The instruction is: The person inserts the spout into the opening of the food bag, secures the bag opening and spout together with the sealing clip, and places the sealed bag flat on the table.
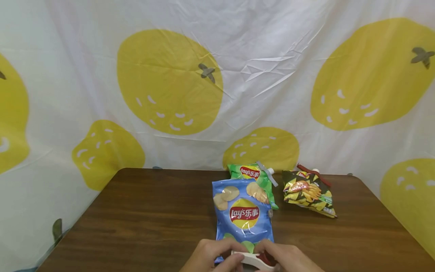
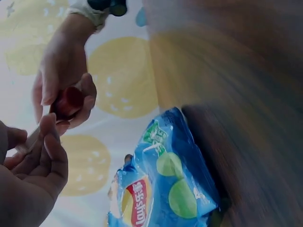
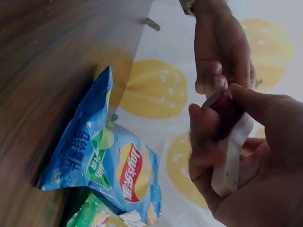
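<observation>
Both hands hold one white bag clip point(image 1: 252, 259) with a dark red round cap point(image 2: 70, 101), raised over the near side of the table. My left hand point(image 1: 217, 256) pinches the clip's end between thumb and fingers. My right hand point(image 1: 287, 257) grips it at the capped part; its fingers curl round the clip in the right wrist view, where the white bar point(image 3: 227, 170) shows. Just beyond the hands, a blue Lay's chip bag point(image 1: 242, 215) lies on the table. The hands partly cover its near end in the head view.
Behind the blue bag lies a green Lay's bag point(image 1: 268, 192) with a grey clip point(image 1: 267, 174) on it. To its right, a black-and-yellow chip bag point(image 1: 307, 190) bears a red clip point(image 1: 314, 174). A lemon-print cloth point(image 1: 265, 94) hangs behind the brown table point(image 1: 153, 215).
</observation>
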Motion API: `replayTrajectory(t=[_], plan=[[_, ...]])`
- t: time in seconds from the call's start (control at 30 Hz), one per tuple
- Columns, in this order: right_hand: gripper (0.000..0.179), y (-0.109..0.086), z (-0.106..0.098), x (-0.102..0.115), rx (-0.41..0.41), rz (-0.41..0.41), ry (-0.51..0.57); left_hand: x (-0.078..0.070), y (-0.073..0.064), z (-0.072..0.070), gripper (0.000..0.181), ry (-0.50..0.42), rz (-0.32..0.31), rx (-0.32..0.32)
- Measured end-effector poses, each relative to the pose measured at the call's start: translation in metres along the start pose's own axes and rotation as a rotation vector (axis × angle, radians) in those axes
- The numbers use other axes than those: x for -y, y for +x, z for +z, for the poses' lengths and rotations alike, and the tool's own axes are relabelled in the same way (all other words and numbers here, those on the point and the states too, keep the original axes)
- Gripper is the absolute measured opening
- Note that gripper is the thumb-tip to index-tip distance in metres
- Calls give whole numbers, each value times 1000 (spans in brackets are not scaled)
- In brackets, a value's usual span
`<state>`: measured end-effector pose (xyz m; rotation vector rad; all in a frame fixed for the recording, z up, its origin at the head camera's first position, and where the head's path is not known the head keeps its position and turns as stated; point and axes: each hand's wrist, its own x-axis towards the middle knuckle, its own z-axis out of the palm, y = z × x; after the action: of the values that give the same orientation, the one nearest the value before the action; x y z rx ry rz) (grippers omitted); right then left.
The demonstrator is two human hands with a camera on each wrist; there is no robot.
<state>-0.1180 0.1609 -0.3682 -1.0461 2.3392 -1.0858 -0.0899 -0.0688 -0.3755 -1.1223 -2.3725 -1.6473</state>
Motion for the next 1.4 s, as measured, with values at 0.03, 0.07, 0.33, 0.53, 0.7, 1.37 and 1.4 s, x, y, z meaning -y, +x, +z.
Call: replayTrajectory(t=[0.03,0.07,0.33,0.53,0.7,1.37,1.4], plan=[[24,-1,0,0,-4,-20,-3,0,0,-1,20,-33,-20,18],[23,-1,0,0,-8,-29,2,-1,0,-2,20,-68,-42,35],[17,-1,3,0,-51,-77,-2,4,1,-7,18,-239,-105,105],[13,1,3,-3,-54,-70,18,10,2,-8,18,-265,-113,117],[32,4,6,-1,-133,20,-79,17,3,-7,19,-237,-111,32],[39,18,18,-5,-784,-624,-902,37,7,-14,42,-787,-592,8],[40,17,18,-7,-762,-598,-893,37,7,-14,42,-778,-591,28]])
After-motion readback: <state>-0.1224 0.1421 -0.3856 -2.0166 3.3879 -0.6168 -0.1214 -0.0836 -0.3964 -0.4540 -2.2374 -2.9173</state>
